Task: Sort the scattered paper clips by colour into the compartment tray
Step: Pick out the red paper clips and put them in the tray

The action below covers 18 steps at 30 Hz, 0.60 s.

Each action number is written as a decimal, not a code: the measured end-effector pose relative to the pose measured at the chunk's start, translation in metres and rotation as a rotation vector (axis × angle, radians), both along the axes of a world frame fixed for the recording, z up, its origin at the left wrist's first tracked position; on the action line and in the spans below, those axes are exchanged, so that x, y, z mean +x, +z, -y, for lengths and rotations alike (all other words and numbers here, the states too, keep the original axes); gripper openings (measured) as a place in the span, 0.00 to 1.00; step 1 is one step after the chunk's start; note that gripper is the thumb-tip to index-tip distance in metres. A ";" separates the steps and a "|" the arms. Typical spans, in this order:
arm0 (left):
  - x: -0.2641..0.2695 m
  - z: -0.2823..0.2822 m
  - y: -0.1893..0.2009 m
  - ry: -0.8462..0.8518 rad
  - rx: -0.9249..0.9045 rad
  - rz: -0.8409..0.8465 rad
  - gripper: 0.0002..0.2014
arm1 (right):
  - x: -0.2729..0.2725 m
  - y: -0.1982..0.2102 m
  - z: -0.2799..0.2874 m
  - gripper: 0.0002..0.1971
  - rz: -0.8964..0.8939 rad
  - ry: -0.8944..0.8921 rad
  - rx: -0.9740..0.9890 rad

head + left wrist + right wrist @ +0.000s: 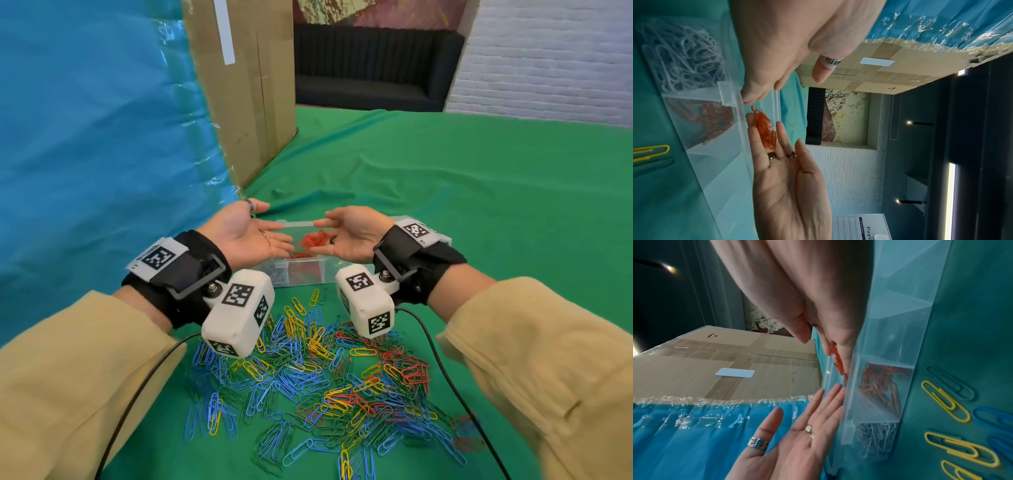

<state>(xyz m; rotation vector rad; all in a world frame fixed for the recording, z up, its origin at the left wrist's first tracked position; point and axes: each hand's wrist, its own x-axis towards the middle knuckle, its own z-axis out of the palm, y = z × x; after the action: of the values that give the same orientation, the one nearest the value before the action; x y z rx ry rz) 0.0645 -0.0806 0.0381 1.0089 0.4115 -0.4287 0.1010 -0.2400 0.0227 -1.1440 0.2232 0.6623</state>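
Observation:
A clear compartment tray (306, 278) stands on the green cloth beyond a loose pile of blue, yellow, red and green paper clips (325, 373). Both hands hover palm up over the tray. My right hand (346, 236) carries a bunch of red clips (313, 240) on its straight fingers, above the compartment holding red clips (711, 125). The neighbouring compartment holds white clips (680, 56). My left hand (253, 233) is open and empty, its fingertips close to the right hand's. The left wrist view shows the red bunch (766, 129) lying on the right fingers.
A tall cardboard box (246, 85) and a blue plastic sheet (85, 137) stand close on the left. The green cloth (462, 192) stretches to the right and back. Two black cables (445, 370) run across the near cloth beside the pile.

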 end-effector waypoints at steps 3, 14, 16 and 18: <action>-0.003 0.000 0.000 0.000 0.009 0.007 0.27 | -0.002 0.002 0.002 0.14 0.053 0.072 -0.050; -0.037 0.001 -0.002 -0.091 0.589 0.528 0.09 | -0.043 0.021 0.026 0.10 0.737 0.128 -0.422; -0.047 -0.005 -0.010 -0.353 0.806 0.654 0.06 | -0.052 0.017 0.030 0.11 0.816 0.334 -0.502; -0.056 -0.009 -0.019 -0.667 0.909 0.677 0.03 | -0.058 0.007 0.032 0.10 0.864 0.669 -0.664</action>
<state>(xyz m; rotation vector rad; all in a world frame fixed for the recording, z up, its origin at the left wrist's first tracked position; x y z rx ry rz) 0.0087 -0.0713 0.0188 2.1017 -0.4211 -0.4606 0.0427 -0.2716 0.0298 -2.0754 -0.7642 0.6170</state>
